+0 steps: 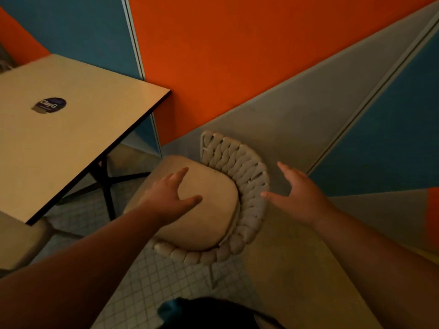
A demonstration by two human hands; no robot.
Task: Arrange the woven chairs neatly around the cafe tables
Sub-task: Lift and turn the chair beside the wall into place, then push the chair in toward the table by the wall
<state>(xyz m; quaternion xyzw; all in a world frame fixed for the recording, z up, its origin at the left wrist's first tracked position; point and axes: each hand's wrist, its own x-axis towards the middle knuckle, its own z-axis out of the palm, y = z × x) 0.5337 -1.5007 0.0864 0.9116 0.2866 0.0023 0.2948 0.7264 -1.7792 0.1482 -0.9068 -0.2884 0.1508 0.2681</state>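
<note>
Dark blur point(213, 313), woven chair point(211, 226) legs mostly hidden

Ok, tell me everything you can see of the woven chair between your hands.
The woven chair is pale beige: a curved back of thick braided cord wraps round a smooth padded seat cushion. One thin leg shows below. It stands upright on the tiled floor, off the table corner, its back toward the painted wall. The left hand is spread over the cushion, the right hand open beside the back; contact is unclear.
</note>
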